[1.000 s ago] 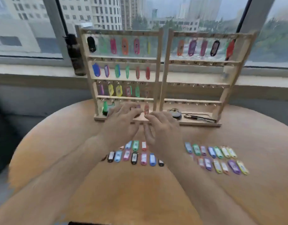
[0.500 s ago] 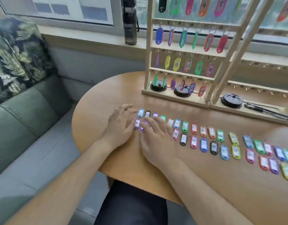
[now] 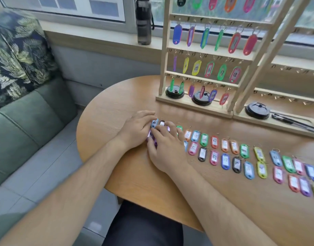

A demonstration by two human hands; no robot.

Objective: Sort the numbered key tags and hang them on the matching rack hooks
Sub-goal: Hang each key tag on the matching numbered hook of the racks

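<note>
The person's forearms are reaching forward over the round table (image 3: 152, 192). The left hand (image 3: 135, 132) and right hand (image 3: 167, 150) are lying close together at the left end of the loose key tags (image 3: 225, 159), which are lying in two rows across the tabletop. The right hand is resting palm down, fingers spread over several tags. The left hand's fingertips are touching a light-blue tag (image 3: 154, 123); whether they are pinching it cannot be determined.

The step in hand appears to be selecting a tag. Beyond, the left rack (image 3: 200, 76) is carrying hung tags on every visible rail, while the lower hooks of the right rack (image 3: 284, 97) are standing bare. The next move is likely calling for reading one number, lifting that tag by its ring, and seating the ring on the matching hook.
</note>
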